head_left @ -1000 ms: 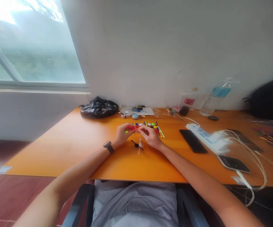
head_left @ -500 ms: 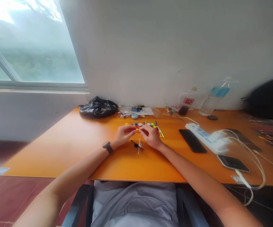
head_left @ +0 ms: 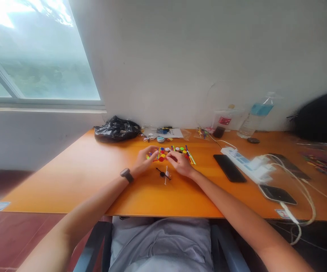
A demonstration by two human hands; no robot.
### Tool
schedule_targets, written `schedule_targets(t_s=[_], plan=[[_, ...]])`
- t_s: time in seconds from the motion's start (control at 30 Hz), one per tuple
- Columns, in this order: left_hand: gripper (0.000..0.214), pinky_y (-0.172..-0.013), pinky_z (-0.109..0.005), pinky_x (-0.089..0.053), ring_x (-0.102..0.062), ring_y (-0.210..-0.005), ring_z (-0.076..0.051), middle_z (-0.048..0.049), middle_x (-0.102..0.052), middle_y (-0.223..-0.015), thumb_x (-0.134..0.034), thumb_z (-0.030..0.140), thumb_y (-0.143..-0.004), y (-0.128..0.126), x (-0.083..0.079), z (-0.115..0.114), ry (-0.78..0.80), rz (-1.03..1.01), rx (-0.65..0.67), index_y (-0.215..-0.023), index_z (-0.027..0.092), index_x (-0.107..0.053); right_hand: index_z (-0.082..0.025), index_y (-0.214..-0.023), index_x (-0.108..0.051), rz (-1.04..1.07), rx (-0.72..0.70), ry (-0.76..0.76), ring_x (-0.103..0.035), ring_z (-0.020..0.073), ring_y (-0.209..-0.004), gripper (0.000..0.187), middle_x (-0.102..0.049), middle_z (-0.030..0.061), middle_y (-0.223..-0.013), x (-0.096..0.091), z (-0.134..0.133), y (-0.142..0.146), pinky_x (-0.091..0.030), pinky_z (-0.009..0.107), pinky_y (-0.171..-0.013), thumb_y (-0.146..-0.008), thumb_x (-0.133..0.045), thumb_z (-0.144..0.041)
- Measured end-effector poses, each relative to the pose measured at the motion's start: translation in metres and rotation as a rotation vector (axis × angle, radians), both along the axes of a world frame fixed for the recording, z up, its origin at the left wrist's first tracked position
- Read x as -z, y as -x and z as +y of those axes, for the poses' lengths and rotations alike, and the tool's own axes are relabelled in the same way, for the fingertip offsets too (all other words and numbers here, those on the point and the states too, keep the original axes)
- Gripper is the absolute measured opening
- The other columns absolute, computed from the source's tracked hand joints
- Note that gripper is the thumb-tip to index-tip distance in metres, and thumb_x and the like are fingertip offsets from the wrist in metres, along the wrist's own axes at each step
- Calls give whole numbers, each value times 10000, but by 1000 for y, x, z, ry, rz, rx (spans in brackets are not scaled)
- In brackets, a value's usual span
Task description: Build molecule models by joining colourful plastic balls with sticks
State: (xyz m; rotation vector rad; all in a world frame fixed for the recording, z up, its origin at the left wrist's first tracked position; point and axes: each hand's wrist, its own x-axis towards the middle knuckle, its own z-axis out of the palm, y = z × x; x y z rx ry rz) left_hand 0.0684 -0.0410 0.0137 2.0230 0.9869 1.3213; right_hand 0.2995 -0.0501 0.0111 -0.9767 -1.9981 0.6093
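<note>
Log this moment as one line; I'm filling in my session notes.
left hand: pinching red stick piece | right hand: pinching its other end | near: coloured discs, black piece | surface: orange desk

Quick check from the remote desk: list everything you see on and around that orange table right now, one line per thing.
table: one, orange, against the white wall
black bag: one, crumpled, far left by the wall
small discs and sticks: many, mixed colours, centre, beyond the hands
black and white piece: one, on the table just in front of the hands
paper sheet: one, white, by the wall
phones: two or three, dark, lying flat at right
power strip: one, white, cables plugged in, right
water bottle: one, clear with blue label, by the wall
coloured sticks pile: one, far right edge
window: one, upper left
watch: one, dark, left wrist
left hand: pinching a small red piece
right hand: pinching the same piece
</note>
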Motion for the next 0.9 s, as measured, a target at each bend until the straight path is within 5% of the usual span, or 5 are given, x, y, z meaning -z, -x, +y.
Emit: schedule_targets(t_s=[0.2,0.37,0.5,0.73,0.9], plan=[[190,-894,-393,-531,-656,-1011,-252,-75,-766,-1079,-568,164,-940,17,13,26,-104,136,-250,-1034,218,-724,-199,-760,-567,-163,-5,23,-509,166,-702,239,-582,10,-752,5,-1,1,-366,300,-675,-983,-533,-276],[217,-887,-390,-551,-648,-1101,-269,-80,-748,-1154,-612,176,-897,16,21,29,-29,216,-211,-1074,218,-730,-196,-849,-622,-212,19,-104,-586,188,-833,226,-634,44,-887,2,-4,2,-432,326,-794,-1031,-529,-292],[224,-874,-372,-561,-675,-1053,-256,-90,-745,-1162,-642,213,-886,14,25,29,-17,248,-177,-1090,206,-734,-215,-1024,-689,-198,-96,-141,-637,227,-1013,99,-707,68,-1036,1,-8,2,-470,366,-928,-997,-609,-266],[238,-812,-333,-569,-694,-844,-199,-74,-769,-1008,-614,147,-888,16,31,35,27,244,-181,-1102,188,-709,-204,-930,-700,-200,-216,87,-632,171,-762,147,-708,32,-875,-1,-17,5,-484,294,-687,-980,-653,-334],[283,-770,-318,-568,-691,-835,-194,-68,-741,-962,-622,178,-902,18,32,35,16,185,-204,-1179,184,-675,-197,-893,-705,-209,-194,43,-606,165,-775,234,-697,35,-870,-4,-16,4,-451,289,-694,-1022,-594,-357]])
